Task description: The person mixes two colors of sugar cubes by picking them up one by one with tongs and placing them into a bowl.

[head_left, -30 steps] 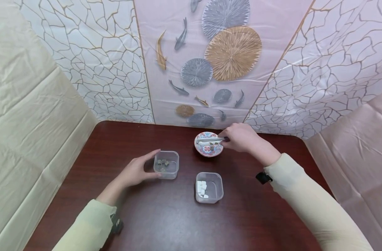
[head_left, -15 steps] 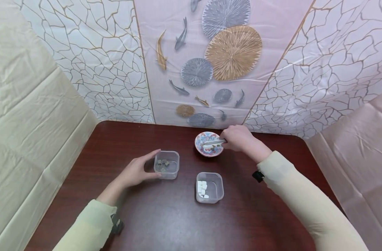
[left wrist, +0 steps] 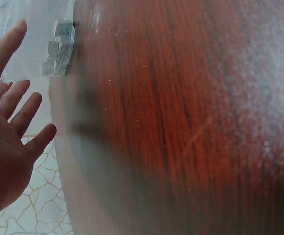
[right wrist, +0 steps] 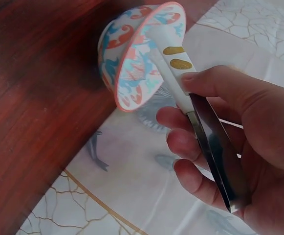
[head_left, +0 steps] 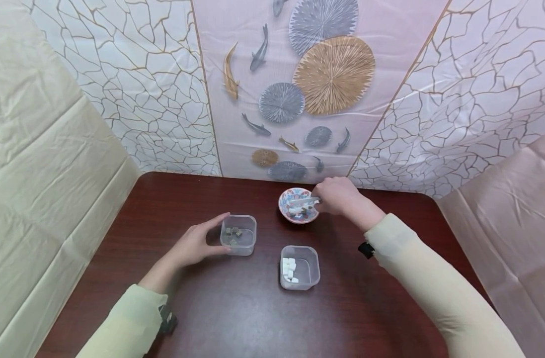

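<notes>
My left hand (head_left: pixel 196 243) holds a clear plastic container (head_left: pixel 247 239) by its left side, thumb at the near corner and index finger at the far one. Several grey-brown cubes (head_left: pixel 233 231) lie inside it. In the left wrist view the other fingers are spread off the container. My right hand (head_left: pixel 339 195) grips small tongs (right wrist: pixel 215 147) with metal handles and white arms bearing gold oval marks. Their tips reach into a patterned bowl (head_left: pixel 286 199) with an orange-red rim, at the table's back. Small dark pieces (head_left: pixel 304 211) show in the bowl; what the tips hold, I cannot tell.
A second clear plastic container (head_left: pixel 307 271) stands nearer the front, with several white cubes (head_left: pixel 288 268) along its left side. The dark red wooden table (head_left: pixel 254 318) ends at a patterned cloth backdrop (head_left: pixel 299 124). Cloth walls (head_left: pixel 53 149) flank both sides.
The tongs have tilted and dipped lower into the bowl, and the right forearm has shifted slightly left. The left hand and both containers have stayed put.
</notes>
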